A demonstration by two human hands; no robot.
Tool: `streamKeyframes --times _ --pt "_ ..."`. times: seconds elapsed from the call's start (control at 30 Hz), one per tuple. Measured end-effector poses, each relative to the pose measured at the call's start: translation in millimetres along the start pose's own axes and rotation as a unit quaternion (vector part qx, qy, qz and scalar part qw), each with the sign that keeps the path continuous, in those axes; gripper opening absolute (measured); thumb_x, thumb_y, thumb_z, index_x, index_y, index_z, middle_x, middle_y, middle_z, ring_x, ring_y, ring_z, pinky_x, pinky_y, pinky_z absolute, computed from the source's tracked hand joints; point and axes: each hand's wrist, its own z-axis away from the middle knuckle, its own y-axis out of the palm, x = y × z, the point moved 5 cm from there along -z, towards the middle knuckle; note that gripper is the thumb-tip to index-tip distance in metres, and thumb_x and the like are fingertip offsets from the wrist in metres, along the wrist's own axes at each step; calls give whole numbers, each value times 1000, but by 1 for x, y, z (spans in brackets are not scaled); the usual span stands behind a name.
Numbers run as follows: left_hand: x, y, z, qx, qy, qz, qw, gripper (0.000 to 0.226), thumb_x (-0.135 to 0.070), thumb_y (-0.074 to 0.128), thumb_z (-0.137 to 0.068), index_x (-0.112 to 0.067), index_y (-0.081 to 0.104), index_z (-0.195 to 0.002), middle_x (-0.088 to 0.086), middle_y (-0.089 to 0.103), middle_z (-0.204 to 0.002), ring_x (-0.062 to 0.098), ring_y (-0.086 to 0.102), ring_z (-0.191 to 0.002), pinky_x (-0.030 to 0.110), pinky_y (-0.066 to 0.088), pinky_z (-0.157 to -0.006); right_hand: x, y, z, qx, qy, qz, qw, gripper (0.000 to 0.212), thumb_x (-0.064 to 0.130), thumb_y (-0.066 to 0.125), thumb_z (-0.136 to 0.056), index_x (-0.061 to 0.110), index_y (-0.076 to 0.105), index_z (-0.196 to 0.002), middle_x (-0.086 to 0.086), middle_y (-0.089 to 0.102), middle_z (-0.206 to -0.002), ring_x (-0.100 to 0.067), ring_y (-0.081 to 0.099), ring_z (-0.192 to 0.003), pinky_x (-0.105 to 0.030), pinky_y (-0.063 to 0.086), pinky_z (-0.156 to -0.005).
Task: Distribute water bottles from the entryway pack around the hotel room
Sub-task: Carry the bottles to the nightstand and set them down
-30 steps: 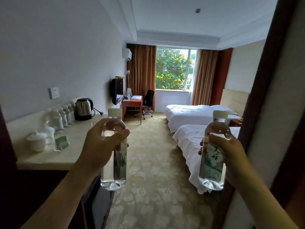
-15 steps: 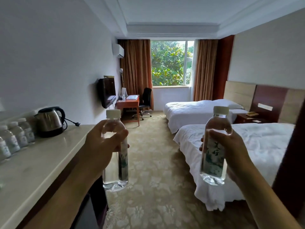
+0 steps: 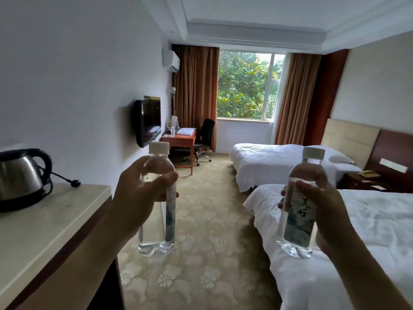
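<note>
My left hand (image 3: 137, 198) grips a clear water bottle (image 3: 157, 229) with a white cap, held upright in front of me over the carpet. My right hand (image 3: 321, 211) grips a second clear bottle (image 3: 299, 218) with a green and white label, also upright, in front of the near bed. Fingers and thumb of each hand wrap round the bottle's middle. Another small bottle (image 3: 172, 131) stands on the far desk. The pack itself is out of view.
A pale counter (image 3: 44, 229) on the left carries a steel kettle (image 3: 19, 177) with its loose cord. Two white beds (image 3: 368, 231) fill the right side, a nightstand (image 3: 362, 182) between them. A carpeted aisle (image 3: 201, 220) leads to the desk (image 3: 178, 139), chair and window.
I have walked forward into the room. The row of bottles and the cups on the counter have slid out of view, and the kettle and beds are nearer. Both hands keep their bottles.
</note>
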Motion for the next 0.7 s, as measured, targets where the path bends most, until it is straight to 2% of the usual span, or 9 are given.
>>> streamKeyframes --times 0.07,0.27,0.4,0.5,0.57,0.63,0.7 --pt "26 4 -53 4 14 0 1000 24 -33 68 -68 -15 65 -83 -4 67 -89 4 68 -78 15 53 -52 -22 20 -46 -9 -10 11 1000 13 36 62 -78 39 64 -90 0 72 -80 -22 73 -73 -35 61 -64" --pt "94 36 -197 33 21 27 999 16 -26 66 -72 -14 63 -81 1 66 -89 2 67 -73 13 52 -50 -63 57 -171 -27 -4 38 999 14 36 59 -77 35 63 -90 1 71 -77 -19 72 -70 -26 55 -62" --pt "147 60 -272 48 0 37 998 21 -29 68 -69 -14 64 -84 -1 66 -85 8 69 -71 19 54 -52 -95 70 -242 -32 -4 35 999 14 33 59 -75 44 66 -79 1 70 -76 -17 72 -68 -24 56 -59" --pt "192 83 -330 57 -11 43 997 19 -28 70 -67 -18 67 -83 -2 67 -82 13 69 -70 24 56 -54 -135 76 -301 -34 -12 29 999 13 29 60 -77 39 66 -79 -3 67 -73 -19 71 -64 -22 56 -55" --pt "223 101 -367 60 -11 47 997 21 -31 75 -61 -25 69 -80 -1 68 -82 11 69 -70 23 56 -54 -168 79 -345 -34 -18 32 999 11 28 60 -78 35 65 -85 1 68 -74 -18 71 -67 -23 57 -57" --pt "252 119 -406 58 -11 42 997 27 -41 74 -53 -31 70 -77 -1 69 -82 11 70 -71 21 56 -53 -199 84 -393 -39 -20 27 999 11 30 60 -78 38 65 -84 4 68 -75 -16 71 -69 -23 57 -57" --pt "282 137 -448 55 -5 37 998 33 -45 73 -50 -29 71 -79 0 71 -81 12 70 -67 20 55 -52 -229 91 -444 -40 -26 11 999 11 31 61 -76 40 65 -81 5 70 -73 -13 71 -67 -20 55 -54"
